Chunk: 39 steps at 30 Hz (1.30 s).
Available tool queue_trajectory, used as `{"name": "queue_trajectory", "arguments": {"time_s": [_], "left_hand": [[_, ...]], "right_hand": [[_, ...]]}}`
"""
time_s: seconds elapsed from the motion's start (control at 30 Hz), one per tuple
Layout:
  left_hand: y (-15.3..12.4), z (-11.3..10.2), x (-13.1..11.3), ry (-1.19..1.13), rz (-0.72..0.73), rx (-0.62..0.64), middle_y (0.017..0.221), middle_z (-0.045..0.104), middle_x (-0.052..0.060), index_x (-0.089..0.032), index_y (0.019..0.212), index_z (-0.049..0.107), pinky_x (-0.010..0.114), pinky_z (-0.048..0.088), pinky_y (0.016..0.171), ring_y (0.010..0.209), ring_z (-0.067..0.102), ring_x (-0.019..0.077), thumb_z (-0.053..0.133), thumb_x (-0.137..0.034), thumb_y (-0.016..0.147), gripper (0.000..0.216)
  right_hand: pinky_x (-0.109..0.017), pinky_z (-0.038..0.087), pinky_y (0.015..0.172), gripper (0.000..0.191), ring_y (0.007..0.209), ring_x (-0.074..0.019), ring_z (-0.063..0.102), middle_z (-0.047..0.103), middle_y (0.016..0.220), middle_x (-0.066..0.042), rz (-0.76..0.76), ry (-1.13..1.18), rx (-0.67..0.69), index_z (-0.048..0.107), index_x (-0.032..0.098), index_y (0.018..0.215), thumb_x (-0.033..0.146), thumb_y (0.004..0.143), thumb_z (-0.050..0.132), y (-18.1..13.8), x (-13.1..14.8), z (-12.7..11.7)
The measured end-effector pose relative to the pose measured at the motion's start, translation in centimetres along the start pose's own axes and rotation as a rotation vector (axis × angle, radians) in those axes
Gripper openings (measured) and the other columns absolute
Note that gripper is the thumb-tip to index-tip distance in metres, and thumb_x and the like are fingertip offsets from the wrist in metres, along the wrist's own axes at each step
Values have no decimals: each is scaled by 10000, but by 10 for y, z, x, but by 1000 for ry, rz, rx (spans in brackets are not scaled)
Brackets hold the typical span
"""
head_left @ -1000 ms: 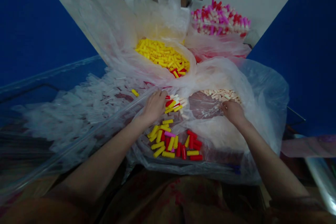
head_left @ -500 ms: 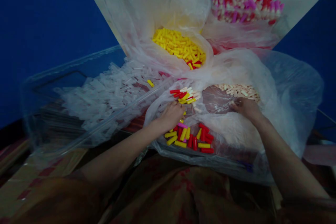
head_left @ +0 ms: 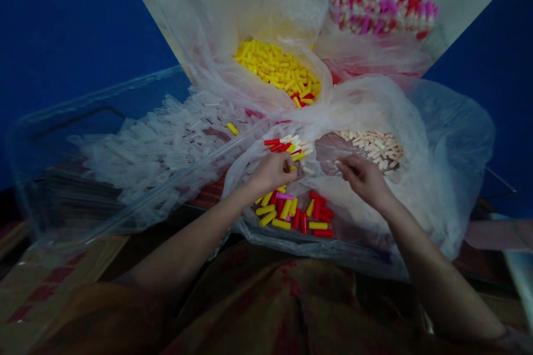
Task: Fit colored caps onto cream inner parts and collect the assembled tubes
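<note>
My right hand (head_left: pixel 363 178) pinches what looks like a small cream piece at its fingertips, over the clear plastic bag. Beyond it lies a heap of cream pieces (head_left: pixel 378 147). My left hand (head_left: pixel 275 171) is closed, with its fingers curled toward the right hand. A bit of yellow shows by its fingertips, but I cannot make out what it holds. Just past it is a small cluster of red, yellow and white assembled pieces (head_left: pixel 287 145). Nearer to me, loose red and yellow tubes (head_left: pixel 303 222) lie on the plastic, with a pink tube (head_left: pixel 284 196) among them.
On the left, a clear bin (head_left: pixel 87 233) holds many translucent tubes (head_left: pixel 162 138) and one yellow tube (head_left: pixel 232 128). A plastic bag with a yellow heap (head_left: pixel 275 64) stands behind. At the back right is a pile of pink, red and white pieces (head_left: pixel 383 3).
My right hand has moved left from the cream heap toward my left hand, with a small piece at its fingertips. My left hand stays near the cluster, its fingers turned more toward the right.
</note>
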<state>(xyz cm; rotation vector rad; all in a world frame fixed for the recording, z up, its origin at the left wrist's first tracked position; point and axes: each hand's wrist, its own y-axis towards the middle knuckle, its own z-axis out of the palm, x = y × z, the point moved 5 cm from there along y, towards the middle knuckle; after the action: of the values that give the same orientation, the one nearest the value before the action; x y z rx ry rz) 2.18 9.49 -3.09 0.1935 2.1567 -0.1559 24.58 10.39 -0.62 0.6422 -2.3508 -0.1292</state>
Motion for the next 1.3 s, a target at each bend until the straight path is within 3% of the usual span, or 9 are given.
{"name": "queue_trajectory", "arguments": {"time_s": [0.1,0.2,0.33,0.53,0.67,0.8,0.97,1.1,1.3], "left_hand": [[-1,7,-3,-566,-162,-23,624,625,-9,-141,828,570,221,474,543,524,591,116,633,-183,745,112],[-6,20,-4,-880,-278,-96,670,657,-5,-126,960,615,216,495,554,532,607,101,668,-176,737,234],[-11,36,-3,-1093,-384,-102,666,663,8,-107,836,651,213,519,583,548,607,89,702,-185,734,139],[-14,41,-4,-1198,-468,-83,721,677,20,-116,838,636,215,531,613,576,612,82,662,-158,782,75],[-19,39,-12,-1121,-351,24,720,639,9,-118,855,611,216,502,612,598,598,84,713,-196,755,162],[-28,43,-21,-771,-147,202,700,579,-17,-131,927,602,188,417,561,593,524,77,672,-243,791,189],[-32,42,-29,-361,75,117,877,606,32,-155,890,564,279,468,767,860,565,164,508,-192,854,77],[-33,42,-29,-98,137,61,839,584,33,-162,904,540,311,450,771,833,559,188,483,-141,835,92],[-24,50,-17,-126,157,136,776,556,5,-167,880,520,267,443,687,750,542,164,472,-209,866,66]], "right_hand": [[-261,436,623,242,716,-159,595,642,810,-61,-103,124,-30,694,178,953,338,945,513,-9,31,18],[-270,464,657,206,761,-165,614,657,838,-60,-119,166,-107,691,194,969,318,943,529,-14,42,27],[-290,486,696,184,784,-172,615,646,851,-62,-127,137,-183,683,203,964,285,945,520,-17,45,26],[-292,496,702,153,796,-172,610,628,868,-60,-136,119,-282,670,210,977,229,939,523,-20,50,17],[-293,495,689,173,782,-174,596,607,843,-56,-152,62,-266,665,219,980,230,951,495,-20,47,15],[-278,474,659,176,760,-164,575,581,837,-52,-241,70,-123,662,211,993,199,941,495,-21,45,18],[-265,435,644,220,764,-158,534,535,847,-49,-327,66,20,642,196,1005,121,930,449,-23,48,18],[-258,381,601,223,716,-151,479,483,811,-36,-384,12,47,634,174,950,94,903,432,-25,57,16],[-246,383,613,211,703,-142,498,534,810,-37,-332,28,185,656,168,976,159,923,452,-16,44,28]]}}
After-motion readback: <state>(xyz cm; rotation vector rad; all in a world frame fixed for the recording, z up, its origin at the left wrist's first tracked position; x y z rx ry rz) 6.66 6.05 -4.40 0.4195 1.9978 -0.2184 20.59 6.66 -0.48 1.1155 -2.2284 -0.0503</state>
